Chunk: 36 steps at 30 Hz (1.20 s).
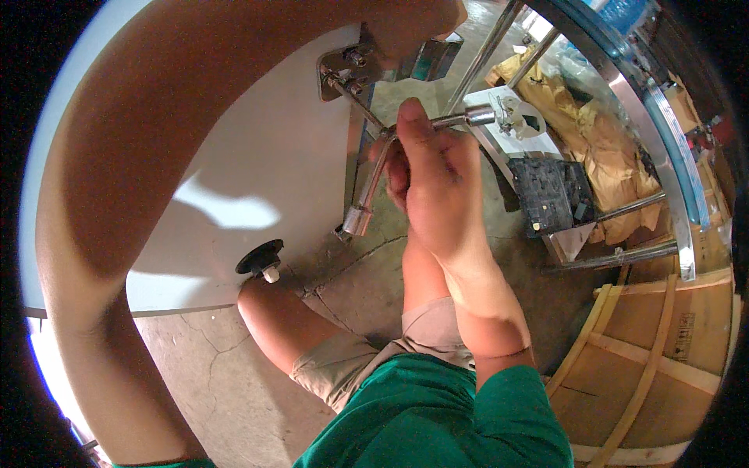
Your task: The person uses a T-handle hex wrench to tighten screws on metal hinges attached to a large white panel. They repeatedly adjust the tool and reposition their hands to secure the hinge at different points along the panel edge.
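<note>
My right hand (437, 164) is closed around a chrome three-way socket wrench (370, 187). One arm of the wrench reaches to a bolt on a small metal plate (334, 82), fixed at the edge of a large white panel (257, 148). Its other two socketed arms stick out to the right and downward. More bolts show on the plate. My left arm arches over the panel, bringing my left hand (413, 27) to the upper edge beside the plate. Its fingers are in shadow and mostly hidden. Just below that hand is a shiny metal bracket (437, 58).
A black round foot with a white tip (257, 259) sits on the panel's lower edge, by my knee. To the right, a metal-framed rack (647, 101) surrounds a black tool case (552, 195) and brown wrapping paper (616, 152). A wooden crate (640, 366) stands lower right.
</note>
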{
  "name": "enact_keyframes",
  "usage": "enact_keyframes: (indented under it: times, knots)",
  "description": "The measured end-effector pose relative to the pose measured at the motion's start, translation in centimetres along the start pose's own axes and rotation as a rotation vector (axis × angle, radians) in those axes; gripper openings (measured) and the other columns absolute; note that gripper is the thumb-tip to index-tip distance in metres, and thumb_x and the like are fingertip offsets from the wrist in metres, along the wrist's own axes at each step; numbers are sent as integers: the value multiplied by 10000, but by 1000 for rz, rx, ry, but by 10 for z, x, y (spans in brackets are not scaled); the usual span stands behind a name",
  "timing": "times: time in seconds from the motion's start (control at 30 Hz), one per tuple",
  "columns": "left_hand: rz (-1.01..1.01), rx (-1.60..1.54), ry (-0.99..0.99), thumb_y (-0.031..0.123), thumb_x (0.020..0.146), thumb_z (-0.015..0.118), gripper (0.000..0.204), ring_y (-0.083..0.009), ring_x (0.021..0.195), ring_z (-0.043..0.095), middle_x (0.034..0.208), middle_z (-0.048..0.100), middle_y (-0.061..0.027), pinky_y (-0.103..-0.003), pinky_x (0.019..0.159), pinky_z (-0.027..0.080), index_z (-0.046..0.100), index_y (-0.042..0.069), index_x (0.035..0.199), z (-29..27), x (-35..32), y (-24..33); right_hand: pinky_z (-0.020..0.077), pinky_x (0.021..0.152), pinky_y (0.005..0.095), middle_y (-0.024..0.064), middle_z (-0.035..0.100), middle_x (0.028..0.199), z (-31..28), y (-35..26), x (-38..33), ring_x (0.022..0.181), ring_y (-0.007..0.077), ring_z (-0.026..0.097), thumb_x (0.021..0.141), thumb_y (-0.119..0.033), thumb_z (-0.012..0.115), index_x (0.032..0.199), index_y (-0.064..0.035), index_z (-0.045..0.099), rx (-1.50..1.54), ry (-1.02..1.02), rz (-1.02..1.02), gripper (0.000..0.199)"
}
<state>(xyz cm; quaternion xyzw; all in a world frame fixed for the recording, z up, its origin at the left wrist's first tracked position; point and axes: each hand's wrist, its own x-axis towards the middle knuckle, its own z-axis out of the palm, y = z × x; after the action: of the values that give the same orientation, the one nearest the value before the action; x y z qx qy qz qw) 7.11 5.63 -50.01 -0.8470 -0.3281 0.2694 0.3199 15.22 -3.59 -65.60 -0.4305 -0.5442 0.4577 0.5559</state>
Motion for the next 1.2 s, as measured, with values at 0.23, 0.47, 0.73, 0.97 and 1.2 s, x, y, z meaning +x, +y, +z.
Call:
enact_keyframes:
  times: [0.23, 0.47, 0.73, 0.97, 1.2]
  knots:
    - [-30, 31, 30, 333, 812, 725, 322, -279, 907, 707, 983, 741, -93, -415, 740, 547, 745, 99, 1033, -2, -6, 5, 291, 416, 221, -17, 480, 571, 14, 2, -12, 411, 83, 390, 1040, -405, 425, 876, -21, 613, 1157, -159, 476, 457]
    - [16, -46, -32, 300, 813, 714, 299, -274, 881, 711, 935, 739, -94, -405, 719, 539, 732, 109, 1042, -7, -12, 0, 375, 478, 283, 4, 508, 618, 18, 3, -11, 475, 126, 462, 1019, -371, 421, 869, -55, 618, 1258, -182, 546, 401]
    - [-193, -238, 166, 258, 801, 723, 281, -279, 821, 711, 870, 725, -138, -395, 723, 547, 722, 134, 1053, -9, -14, 25, 583, 730, 431, 147, 703, 838, -25, 13, -67, 741, 301, 706, 1035, -443, 394, 1153, 13, 638, 674, 4, 362, 530]
    - [-650, -1424, 1116, 264, 997, 606, 292, -157, 806, 637, 876, 687, -95, -292, 761, 496, 680, -12, 937, 47, -57, 125, 490, 626, 310, 97, 679, 875, -56, 53, -46, 719, 152, 625, 1001, -198, 557, 1318, 14, 576, 452, 6, 66, 382]
    - [-814, -2373, 1133, 298, 1049, 519, 361, -53, 751, 553, 821, 666, -1, -243, 651, 457, 689, -19, 1088, 113, -39, 194, 544, 633, 363, 167, 692, 892, -38, 32, 12, 689, 304, 675, 902, -87, 651, 1194, 40, 619, -617, -130, -774, 320]
